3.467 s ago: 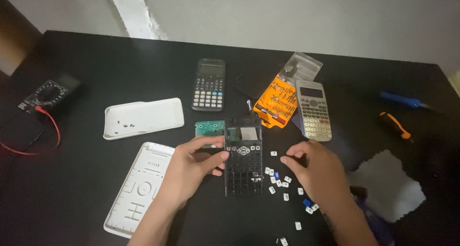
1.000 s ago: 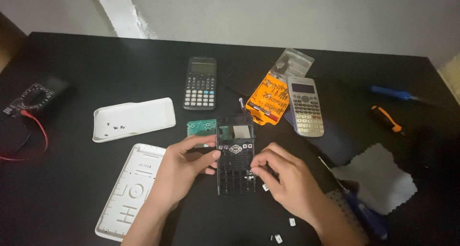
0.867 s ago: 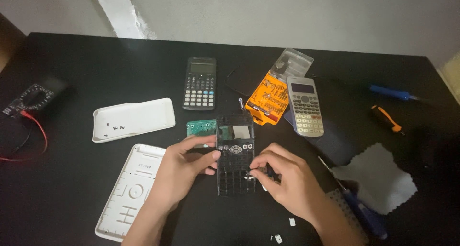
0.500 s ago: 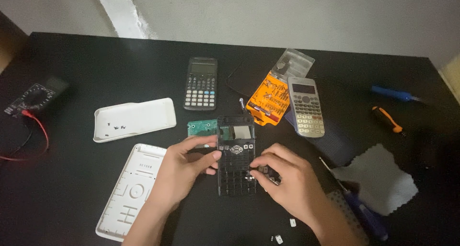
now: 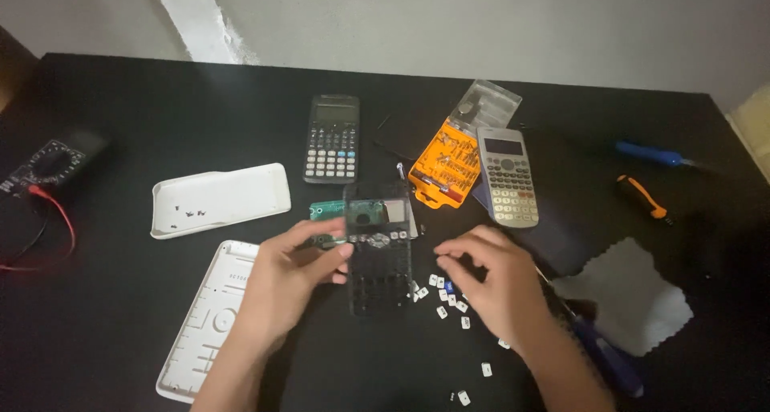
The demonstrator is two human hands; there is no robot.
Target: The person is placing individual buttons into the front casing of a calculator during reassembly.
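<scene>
Black calculator front (image 5: 378, 255) lies on the dark table (image 5: 160, 107), between two bare hands.

Left hand (image 5: 293, 280) has its grip closed on the left edge of the calculator front. Right hand (image 5: 497, 280) hovers with fingers curled over small white keys (image 5: 449, 300), and I cannot tell if it holds one. A white back cover (image 5: 210, 316) lies just left.

Bystanders on the black surface (image 5: 160, 123)

A dark calculator (image 5: 331, 138) and a silver calculator (image 5: 508, 176) flank an orange bit case (image 5: 446, 164). A white tray (image 5: 219, 200) holds tiny screws; a multimeter (image 5: 50, 162) lies far left, two screwdrivers (image 5: 642, 197) far right, a grey cloth (image 5: 628, 296) nearer.
</scene>
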